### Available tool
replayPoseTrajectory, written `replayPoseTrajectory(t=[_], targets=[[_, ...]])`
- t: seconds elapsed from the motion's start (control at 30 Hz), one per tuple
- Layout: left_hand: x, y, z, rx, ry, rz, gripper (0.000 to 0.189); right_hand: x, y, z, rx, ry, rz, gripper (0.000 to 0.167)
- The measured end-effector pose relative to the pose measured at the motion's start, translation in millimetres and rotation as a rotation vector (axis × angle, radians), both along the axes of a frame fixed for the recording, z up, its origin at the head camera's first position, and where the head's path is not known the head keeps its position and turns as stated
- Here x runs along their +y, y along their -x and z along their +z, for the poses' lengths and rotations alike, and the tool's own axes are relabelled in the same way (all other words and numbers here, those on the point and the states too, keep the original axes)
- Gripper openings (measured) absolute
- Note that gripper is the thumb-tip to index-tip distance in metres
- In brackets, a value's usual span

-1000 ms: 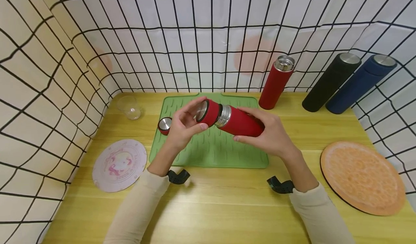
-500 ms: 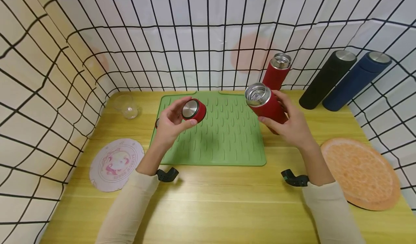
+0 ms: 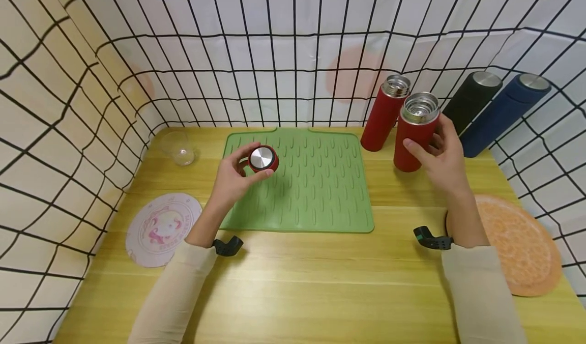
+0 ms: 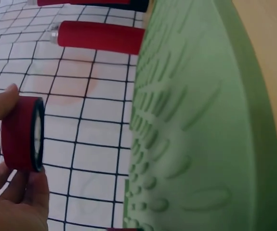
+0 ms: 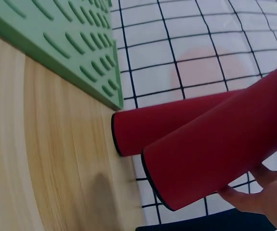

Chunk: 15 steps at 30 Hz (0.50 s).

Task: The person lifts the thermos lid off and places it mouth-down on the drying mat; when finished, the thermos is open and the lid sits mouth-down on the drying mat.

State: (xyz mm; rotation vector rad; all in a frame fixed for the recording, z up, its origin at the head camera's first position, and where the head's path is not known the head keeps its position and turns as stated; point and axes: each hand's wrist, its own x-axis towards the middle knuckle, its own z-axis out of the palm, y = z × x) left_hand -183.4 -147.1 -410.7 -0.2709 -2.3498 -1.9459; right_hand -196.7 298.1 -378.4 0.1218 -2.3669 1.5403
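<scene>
My left hand [image 3: 232, 178] pinches a red thermos lid [image 3: 263, 159] with a steel top over the left part of the green mat [image 3: 316, 186]. The same lid [image 4: 23, 134] shows between thumb and fingers in the left wrist view. To the right, my right hand [image 3: 444, 155] grips a lidless red thermos bottle [image 3: 412, 140], its steel mouth facing up. In the right wrist view the held bottle [image 5: 215, 144] is tilted, its base just off the table. Close beside it stands a second lidless red thermos bottle [image 3: 382, 115].
A black thermos [image 3: 471, 99] and a blue thermos [image 3: 503, 112] stand at the back right. An orange round mat [image 3: 513, 247] lies in front of them. At left are a clear glass [image 3: 180, 150] and a pink round mat [image 3: 160, 229]. A wire-patterned wall [image 3: 274, 54] closes the back.
The lid has come apart from the bottle. My right hand has carried the bottle right, turning it upright beside the other red one. My left hand has moved slightly left and down with the lid.
</scene>
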Motion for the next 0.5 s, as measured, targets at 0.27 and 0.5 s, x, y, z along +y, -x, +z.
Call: replayPoseTrajectory(t=[0.27, 0.5], targets=[[-4.6, 0.9, -13.6, -0.082, 0.210, 0.046, 0.073, 11.7, 21.3, 1.3, -0.075, 0.128, -0.077, 0.072], [-3.3, 0.4, -24.8, -0.078, 0.382, 0.001, 0.076, 11.7, 41.5, -5.6, -0.096, 0.318, -0.098, 0.071]])
